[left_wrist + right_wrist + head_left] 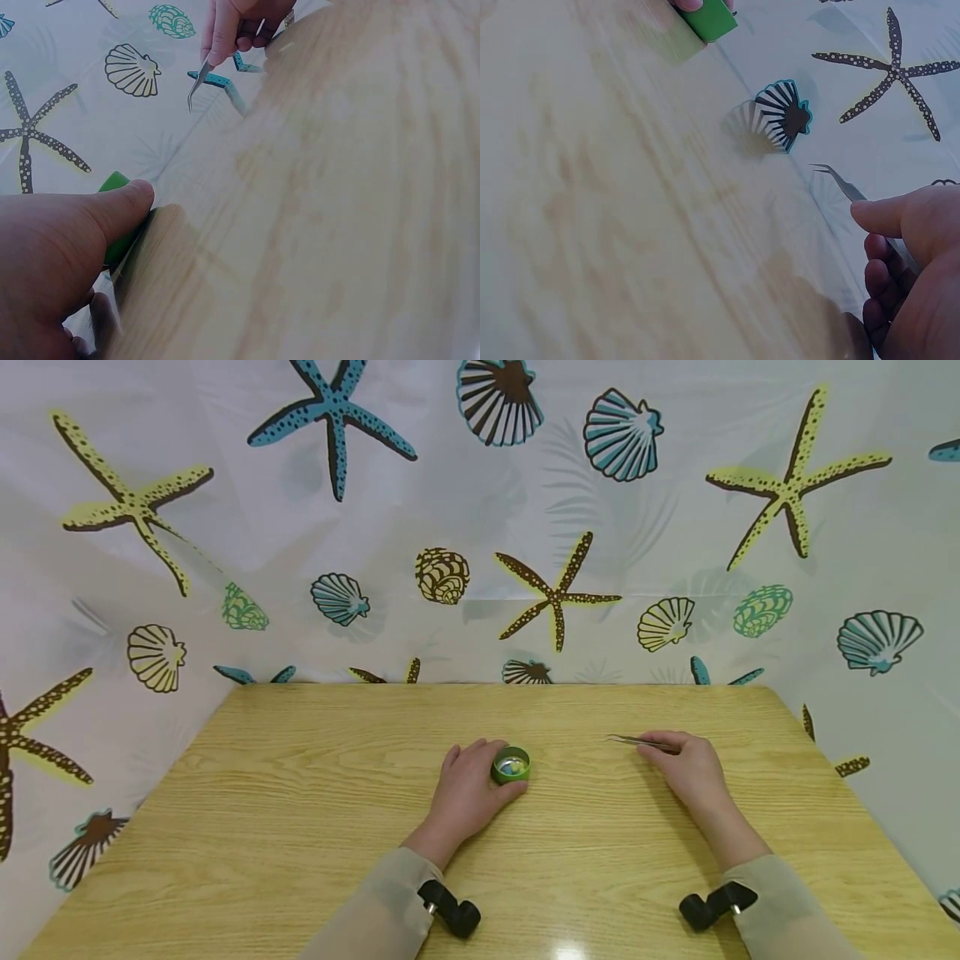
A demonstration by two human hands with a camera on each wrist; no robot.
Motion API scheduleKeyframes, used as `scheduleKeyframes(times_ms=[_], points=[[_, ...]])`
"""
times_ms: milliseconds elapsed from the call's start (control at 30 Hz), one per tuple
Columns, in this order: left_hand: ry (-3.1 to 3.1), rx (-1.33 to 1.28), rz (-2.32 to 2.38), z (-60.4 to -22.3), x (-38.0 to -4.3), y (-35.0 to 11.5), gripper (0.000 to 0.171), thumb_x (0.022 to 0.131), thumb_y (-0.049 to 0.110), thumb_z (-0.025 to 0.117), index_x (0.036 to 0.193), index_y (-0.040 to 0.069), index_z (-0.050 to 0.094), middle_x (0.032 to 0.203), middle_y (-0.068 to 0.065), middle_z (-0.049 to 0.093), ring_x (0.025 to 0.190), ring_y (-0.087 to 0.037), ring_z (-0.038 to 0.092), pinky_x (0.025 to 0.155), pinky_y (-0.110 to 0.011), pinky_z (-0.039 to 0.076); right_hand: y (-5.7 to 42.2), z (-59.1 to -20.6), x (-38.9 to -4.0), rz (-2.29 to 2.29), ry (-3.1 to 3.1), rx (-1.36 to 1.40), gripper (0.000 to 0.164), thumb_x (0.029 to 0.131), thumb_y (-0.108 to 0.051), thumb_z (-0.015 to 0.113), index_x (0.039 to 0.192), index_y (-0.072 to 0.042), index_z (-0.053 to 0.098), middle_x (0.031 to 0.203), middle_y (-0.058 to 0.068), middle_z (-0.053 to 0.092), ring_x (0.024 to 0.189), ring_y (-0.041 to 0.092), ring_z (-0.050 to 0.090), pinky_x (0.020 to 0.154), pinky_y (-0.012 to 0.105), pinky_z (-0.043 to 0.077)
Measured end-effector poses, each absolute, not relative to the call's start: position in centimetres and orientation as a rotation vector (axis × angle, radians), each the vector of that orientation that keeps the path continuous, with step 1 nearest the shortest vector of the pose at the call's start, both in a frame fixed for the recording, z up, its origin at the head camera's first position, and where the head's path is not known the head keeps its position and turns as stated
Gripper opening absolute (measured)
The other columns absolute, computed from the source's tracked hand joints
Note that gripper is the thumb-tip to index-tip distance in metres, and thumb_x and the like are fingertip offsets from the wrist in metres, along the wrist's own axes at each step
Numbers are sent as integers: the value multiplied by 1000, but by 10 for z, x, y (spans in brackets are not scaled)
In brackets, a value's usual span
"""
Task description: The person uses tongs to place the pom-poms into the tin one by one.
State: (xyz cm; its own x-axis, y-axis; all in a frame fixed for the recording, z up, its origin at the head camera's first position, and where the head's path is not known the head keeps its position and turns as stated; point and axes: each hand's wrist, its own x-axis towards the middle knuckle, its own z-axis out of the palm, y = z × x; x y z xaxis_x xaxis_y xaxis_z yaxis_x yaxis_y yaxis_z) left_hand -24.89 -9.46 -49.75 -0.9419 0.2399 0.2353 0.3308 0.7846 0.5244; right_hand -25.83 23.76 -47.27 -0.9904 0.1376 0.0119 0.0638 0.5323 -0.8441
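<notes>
A small round green tin [513, 780] stands on the wooden table, with small blue and yellow pieces in its silvery inside. My left hand [469, 792] grips it from the left, thumb at the near side and fingers around the far side. In the left wrist view, the thumb [129, 206] presses on the green wall. To the right, my right hand [692, 770] pinches metal tweezers [624, 739] with bent tips pointing left. Their two tips stand slightly apart with nothing between them in the right wrist view, where the thumb [885, 214] lies on the shaft.
The wood-grain table [315, 827] ends at the back against a white curtain [420, 635] printed with shells and starfish, which also covers both sides. Black camera mounts [453, 912] sit on both sleeves.
</notes>
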Motion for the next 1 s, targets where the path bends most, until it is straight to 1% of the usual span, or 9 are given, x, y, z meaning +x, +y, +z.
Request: scheduleKeyframes(times_ms=[300,533,767,1000], points=[[-2812,-462,-874,-496,-249,-94,67,99,41,86,152,7,63,151,-14,66,153,-38,49,131,-63,21,239,-474,-258,1468,-2682,-180,37,108,-24,76,136,0,77,147,25,67,145,44,53,120,58,43],[-2815,-459,-873,-496,-248,-94,67,99,41,86,152,6,63,151,-14,66,153,-38,49,131,-63,21,241,-478,-259,1438,-2699,-145,38,107,-25,77,136,0,77,148,26,64,139,46,57,116,59,47],[-2814,-464,-871,-496,-248,-94,67,99,40,86,151,6,63,150,-15,66,152,-39,49,131,-64,22,243,-484,-260,1386,-2710,-91,32,107,-22,77,132,-2,79,139,25,64,131,44,60,113,59,48],[-2819,-463,-871,-497,-248,-94,67,99,40,86,152,6,63,151,-15,66,153,-39,49,132,-63,21,243,-483,-260,1325,-2745,-62,28,106,-23,78,126,-3,82,131,23,64,126,45,60,111,61,47]])
